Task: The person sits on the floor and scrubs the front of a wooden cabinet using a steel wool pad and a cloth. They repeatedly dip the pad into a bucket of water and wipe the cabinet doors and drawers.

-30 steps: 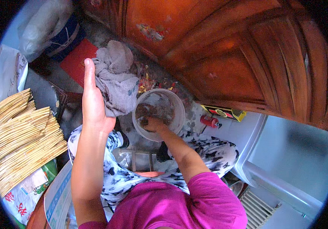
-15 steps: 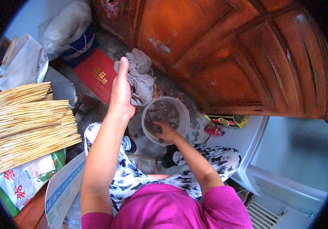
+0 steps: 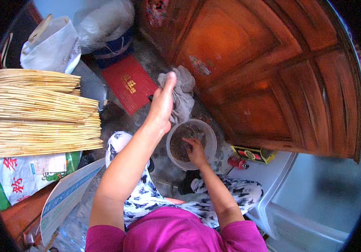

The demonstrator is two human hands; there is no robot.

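Grey cloth (image 3: 183, 94) touches left hand (image 3: 162, 105), grip unclear; at its five o'clock, right hand (image 3: 196, 152) sits loosely spread within translucent bucket (image 3: 212, 143).

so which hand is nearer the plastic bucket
Right: the right hand reaches into the plastic bucket; the left hand is outside, off its upper-left rim, against the grey cloth.

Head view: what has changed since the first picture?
The left hand and the grey cloth it holds moved right, uncovering more of the red card. The right hand shifted its fingertips slightly toward the tub's middle. The view swung too. Nothing was visibly let go; the stalk bundles stayed put.
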